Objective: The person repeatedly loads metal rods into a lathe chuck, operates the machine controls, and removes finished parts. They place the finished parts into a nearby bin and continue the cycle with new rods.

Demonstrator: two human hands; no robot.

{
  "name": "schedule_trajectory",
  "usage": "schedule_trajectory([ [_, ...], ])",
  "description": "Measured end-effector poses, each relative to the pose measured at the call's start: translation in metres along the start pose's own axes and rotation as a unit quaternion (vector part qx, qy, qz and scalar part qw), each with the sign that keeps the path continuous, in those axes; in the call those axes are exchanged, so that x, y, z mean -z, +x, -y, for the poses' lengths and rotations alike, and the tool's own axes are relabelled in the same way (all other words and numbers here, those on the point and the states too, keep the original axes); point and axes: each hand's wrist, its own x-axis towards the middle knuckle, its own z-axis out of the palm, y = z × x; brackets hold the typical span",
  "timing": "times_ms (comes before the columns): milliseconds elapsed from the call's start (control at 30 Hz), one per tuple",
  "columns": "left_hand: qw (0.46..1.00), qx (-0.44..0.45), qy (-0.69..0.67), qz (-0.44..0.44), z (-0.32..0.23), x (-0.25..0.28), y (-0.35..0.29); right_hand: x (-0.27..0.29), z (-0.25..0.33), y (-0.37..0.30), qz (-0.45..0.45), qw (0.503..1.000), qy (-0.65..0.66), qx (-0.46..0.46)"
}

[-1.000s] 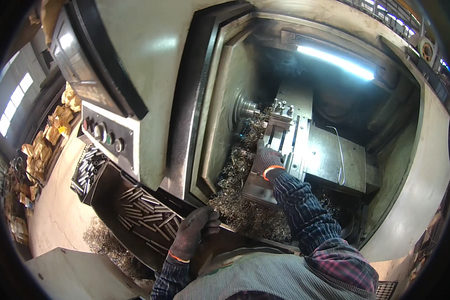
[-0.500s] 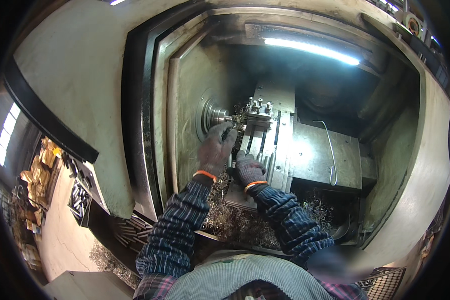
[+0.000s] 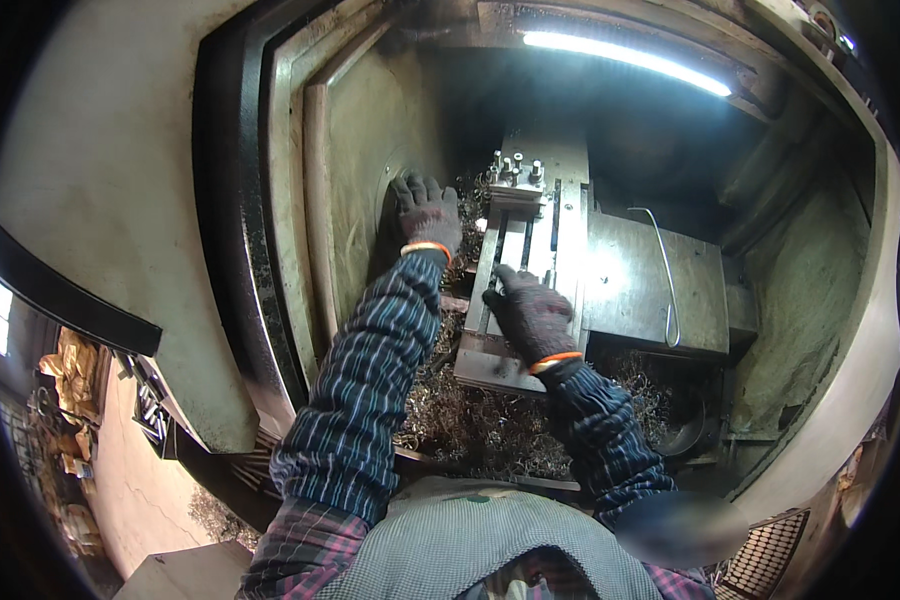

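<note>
My left hand (image 3: 430, 213), in a dark knit glove with an orange cuff, lies over the lathe's chuck with its fingers a little spread. It hides nearly all of the chuck; a pale rim shows beside the fingertips. My right hand (image 3: 532, 315), gloved alike, rests over the slotted cross slide (image 3: 567, 255). Its fingers curl down, and whatever they hold is hidden beneath them. Beyond it stands the tool post (image 3: 516, 182) with several bolts on top. Curled metal chips (image 3: 475, 205) hang between the chuck and the tool post.
A heap of metal chips (image 3: 480, 425) fills the bed below my hands. A bent wire hook (image 3: 662, 275) lies on the flat cover (image 3: 650, 285) at the right. A lamp tube (image 3: 627, 62) glows above. Metal rods (image 3: 152, 415) sit in a bin outside at the left.
My left hand has moved up and now covers the chuck, which was visible before. My right hand has shifted right and up over the slide, covering the rods there. The view has shifted slightly.
</note>
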Motion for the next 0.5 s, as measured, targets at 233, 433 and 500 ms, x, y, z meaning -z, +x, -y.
schedule_trajectory([
  [233,0.988,-0.046,0.008,0.148,-0.009,-0.015,0.044,0.019,-0.023,-0.051,-0.007,0.996,0.077,-0.054],
  [433,0.947,-0.222,-0.119,0.199,-0.062,0.037,0.033,-0.018,0.008,-0.058,0.044,0.984,-0.006,0.170],
  [500,0.956,-0.192,-0.209,0.075,-0.069,0.058,0.016,-0.052,0.025,-0.069,0.062,0.982,-0.016,0.179],
])
